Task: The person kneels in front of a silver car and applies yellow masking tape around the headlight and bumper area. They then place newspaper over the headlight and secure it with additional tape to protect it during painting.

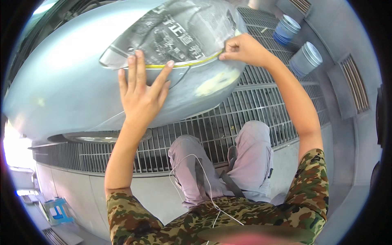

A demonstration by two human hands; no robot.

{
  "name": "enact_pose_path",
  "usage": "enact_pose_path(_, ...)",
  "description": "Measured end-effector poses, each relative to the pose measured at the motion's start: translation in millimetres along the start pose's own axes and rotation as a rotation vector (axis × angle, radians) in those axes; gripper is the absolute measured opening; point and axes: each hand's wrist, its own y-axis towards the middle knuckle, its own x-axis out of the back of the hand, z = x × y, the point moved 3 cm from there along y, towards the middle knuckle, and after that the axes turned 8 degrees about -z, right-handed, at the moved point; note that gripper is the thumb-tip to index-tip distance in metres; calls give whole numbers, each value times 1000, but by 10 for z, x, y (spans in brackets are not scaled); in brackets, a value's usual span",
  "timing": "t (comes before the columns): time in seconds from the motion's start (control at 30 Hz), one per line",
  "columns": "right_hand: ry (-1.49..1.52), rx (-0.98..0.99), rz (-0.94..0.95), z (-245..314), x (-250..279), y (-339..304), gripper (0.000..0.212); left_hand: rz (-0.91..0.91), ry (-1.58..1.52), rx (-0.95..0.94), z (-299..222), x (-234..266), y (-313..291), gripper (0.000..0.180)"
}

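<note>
A headlight covered with printed newspaper (175, 34) sits in the front of a pale blue-grey car (65, 81). Yellow masking tape (192, 63) runs along the paper's lower edge. My left hand (141, 94) lies with fingers spread, its fingertips pressing the tape and the paper's edge. At the right end of the tape, my right hand (243, 50) is closed in a pinch on the tape; its fingertips partly hide that end. Below it, a yellowish-white filler patch (216, 83) marks the bumper.
Metal floor grating (253, 110) runs under and beside the car. Two blue-and-grey buckets (306, 59) stand at the right, near a wall vent (354, 83). A white cord (204, 171) hangs over my bent legs (253, 155). A blue-and-white object (59, 210) is at the lower left.
</note>
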Motion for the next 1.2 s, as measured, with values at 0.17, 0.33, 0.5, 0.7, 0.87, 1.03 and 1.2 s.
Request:
enact_pose_path(0.17,90,417,-143,835,-42,22,29,-27,-14,16,-8,-10,-98,64)
enact_pose_path(0.33,-98,694,-154,1394,-321,370,16,5,-60,68,-20,14,-139,53)
enact_pose_path(0.5,-129,696,-162,1469,-371,461,14,-317,-194,327,-73,340,-218,38)
enact_pose_path(0.7,-105,756,-222,1471,-422,479,14,-684,-1131,1207,-56,343,-19,33)
enact_pose_path(0.87,-92,833,-296,1502,-428,450,31,-765,-1117,1289,-70,374,152,39)
enact_pose_path(1.03,-197,805,-243,1614,-387,428,67,-801,-1080,1349,-58,383,192,41)
enact_pose_path(1.2,-286,757,-204,1713,-374,489,66,-801,-1159,1404,2,368,196,39)
